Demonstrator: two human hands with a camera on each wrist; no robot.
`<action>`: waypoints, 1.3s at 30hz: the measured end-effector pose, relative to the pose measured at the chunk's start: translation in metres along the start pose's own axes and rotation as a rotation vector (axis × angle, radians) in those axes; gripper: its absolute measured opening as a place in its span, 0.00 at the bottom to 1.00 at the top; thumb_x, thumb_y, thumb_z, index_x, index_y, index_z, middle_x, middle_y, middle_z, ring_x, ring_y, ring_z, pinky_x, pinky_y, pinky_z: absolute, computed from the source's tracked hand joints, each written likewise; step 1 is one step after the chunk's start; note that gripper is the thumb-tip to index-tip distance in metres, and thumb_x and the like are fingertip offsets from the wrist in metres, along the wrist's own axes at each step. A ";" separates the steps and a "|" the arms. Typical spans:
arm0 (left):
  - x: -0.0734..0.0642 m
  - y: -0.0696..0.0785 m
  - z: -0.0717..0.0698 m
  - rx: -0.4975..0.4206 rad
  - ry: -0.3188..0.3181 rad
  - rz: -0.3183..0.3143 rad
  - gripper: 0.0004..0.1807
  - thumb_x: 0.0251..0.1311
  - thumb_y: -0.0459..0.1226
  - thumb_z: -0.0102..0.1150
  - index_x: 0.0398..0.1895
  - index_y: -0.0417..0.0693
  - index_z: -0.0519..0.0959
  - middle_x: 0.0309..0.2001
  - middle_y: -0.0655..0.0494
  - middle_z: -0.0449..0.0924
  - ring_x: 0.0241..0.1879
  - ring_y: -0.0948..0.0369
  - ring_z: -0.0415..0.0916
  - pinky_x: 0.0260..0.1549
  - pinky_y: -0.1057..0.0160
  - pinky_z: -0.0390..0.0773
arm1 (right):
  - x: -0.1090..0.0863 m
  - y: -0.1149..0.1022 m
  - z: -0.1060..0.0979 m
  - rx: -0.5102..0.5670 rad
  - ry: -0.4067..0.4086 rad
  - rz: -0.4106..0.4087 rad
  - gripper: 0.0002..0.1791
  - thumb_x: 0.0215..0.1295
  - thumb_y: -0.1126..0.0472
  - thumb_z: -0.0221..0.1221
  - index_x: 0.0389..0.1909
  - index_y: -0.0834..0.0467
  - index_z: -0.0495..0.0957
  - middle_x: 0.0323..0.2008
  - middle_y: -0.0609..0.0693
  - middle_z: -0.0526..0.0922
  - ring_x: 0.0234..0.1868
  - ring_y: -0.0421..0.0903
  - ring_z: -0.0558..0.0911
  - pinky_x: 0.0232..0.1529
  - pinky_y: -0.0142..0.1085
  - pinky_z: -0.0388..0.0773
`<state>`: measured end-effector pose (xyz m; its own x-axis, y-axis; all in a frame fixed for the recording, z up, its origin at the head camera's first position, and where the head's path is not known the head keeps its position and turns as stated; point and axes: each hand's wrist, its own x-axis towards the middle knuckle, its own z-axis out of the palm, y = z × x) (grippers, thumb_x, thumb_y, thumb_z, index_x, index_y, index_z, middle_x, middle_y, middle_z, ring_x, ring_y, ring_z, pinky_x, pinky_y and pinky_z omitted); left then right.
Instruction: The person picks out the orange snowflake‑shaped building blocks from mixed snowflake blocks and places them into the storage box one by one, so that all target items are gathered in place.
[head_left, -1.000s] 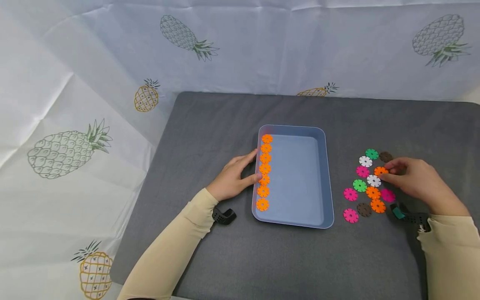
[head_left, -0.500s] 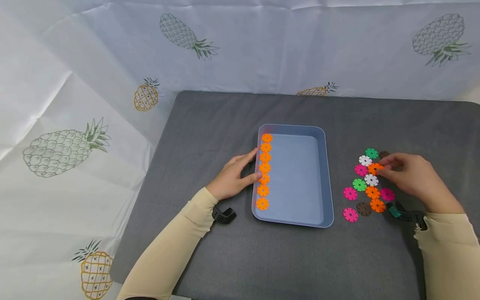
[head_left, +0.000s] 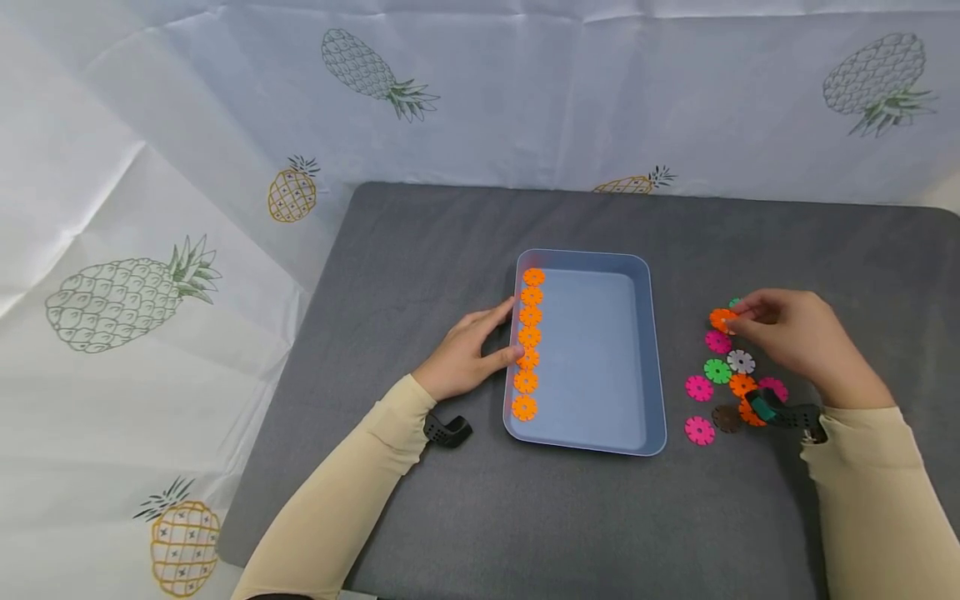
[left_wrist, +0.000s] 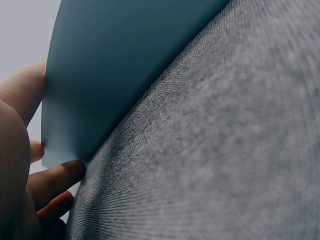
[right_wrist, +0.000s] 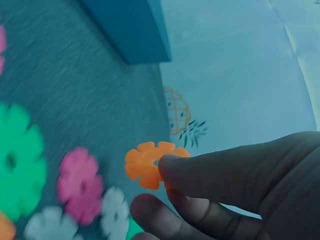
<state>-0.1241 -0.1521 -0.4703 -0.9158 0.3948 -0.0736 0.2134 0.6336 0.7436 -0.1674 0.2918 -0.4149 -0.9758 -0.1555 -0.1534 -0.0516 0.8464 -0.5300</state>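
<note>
My right hand (head_left: 806,337) pinches an orange notched plastic disc (right_wrist: 145,162) between thumb and fingers, above the loose discs. At the left side of a shallow blue-grey tray (head_left: 657,367), my left hand (head_left: 468,354) holds the wall. Its thumb lies over the rim, and its other fingers are on the outside, as the left wrist view shows. Inside the tray, a line of orange discs (head_left: 530,337) runs along the left wall. Near the right hand lie a pink disc (head_left: 717,342), a green disc (head_left: 717,371) and a white disc (head_left: 741,361).
More loose discs lie nearer the front: pink (head_left: 700,431), brown (head_left: 726,418) and orange (head_left: 742,385). The right hand and its wrist strap (head_left: 783,412) partly cover some. A grey cloth (head_left: 442,242) covers the table, with a pineapple-print sheet (head_left: 495,100) behind.
My right hand has lifted the orange disc from the loose group and carried it left toward the tray. The left hand and the tray stay in place.
</note>
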 end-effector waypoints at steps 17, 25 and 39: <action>0.000 -0.003 0.000 0.000 -0.009 -0.004 0.45 0.74 0.57 0.60 0.87 0.68 0.49 0.81 0.59 0.61 0.80 0.52 0.54 0.74 0.41 0.60 | 0.024 -0.054 0.011 0.132 0.041 -0.048 0.14 0.74 0.59 0.64 0.52 0.64 0.84 0.42 0.58 0.87 0.32 0.41 0.79 0.30 0.34 0.77; 0.000 -0.003 0.000 0.001 -0.007 0.008 0.45 0.74 0.57 0.60 0.87 0.66 0.49 0.81 0.58 0.61 0.80 0.51 0.54 0.74 0.40 0.60 | 0.035 -0.082 0.019 0.157 0.075 -0.078 0.13 0.73 0.59 0.66 0.51 0.63 0.86 0.43 0.60 0.88 0.34 0.44 0.81 0.32 0.32 0.77; 0.001 -0.003 0.000 -0.002 -0.003 0.005 0.44 0.74 0.57 0.59 0.87 0.66 0.49 0.81 0.59 0.60 0.80 0.52 0.55 0.75 0.41 0.60 | 0.066 -0.118 0.049 0.269 0.037 -0.117 0.09 0.70 0.63 0.68 0.46 0.64 0.87 0.40 0.59 0.89 0.36 0.54 0.84 0.33 0.33 0.80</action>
<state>-0.1251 -0.1537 -0.4730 -0.9138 0.3998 -0.0721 0.2172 0.6306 0.7451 -0.2151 0.1561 -0.4035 -0.9738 -0.2217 -0.0502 -0.1114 0.6578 -0.7449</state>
